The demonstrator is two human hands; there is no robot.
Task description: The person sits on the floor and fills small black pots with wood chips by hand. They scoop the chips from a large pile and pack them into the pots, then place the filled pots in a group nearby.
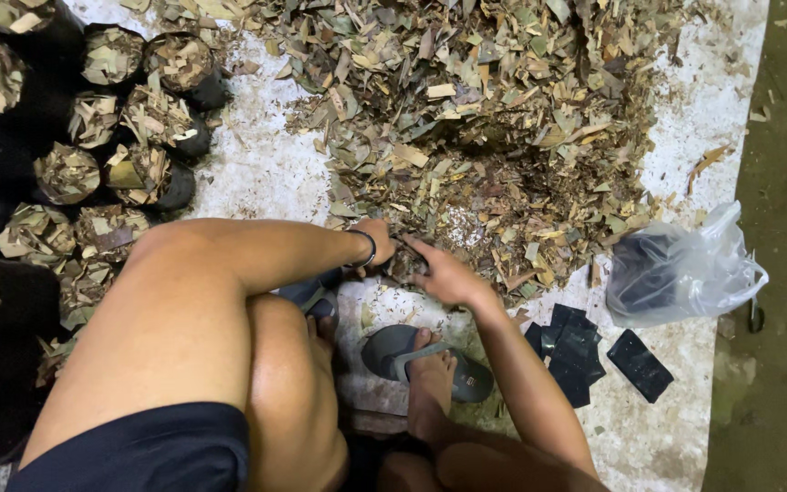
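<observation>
I squat over a white sheet point(257, 173) that bears a big heap of dry chopped leaves point(485, 109). My left hand point(377, 239), with a dark band on its wrist, and my right hand point(444, 271) meet at the heap's near edge. Between them they hold a small black bag point(404, 262), mostly hidden by fingers and leaf bits. Both hands curl around its rim. My feet rest on grey sandals point(393, 351) just below the hands.
Several black bags filled with leaves point(148, 118) stand packed at the left. A clear plastic bag point(685, 269) with dark contents lies at the right, with flat empty black bags point(585, 351) beside it. Bare ground point(785, 273) runs along the right edge.
</observation>
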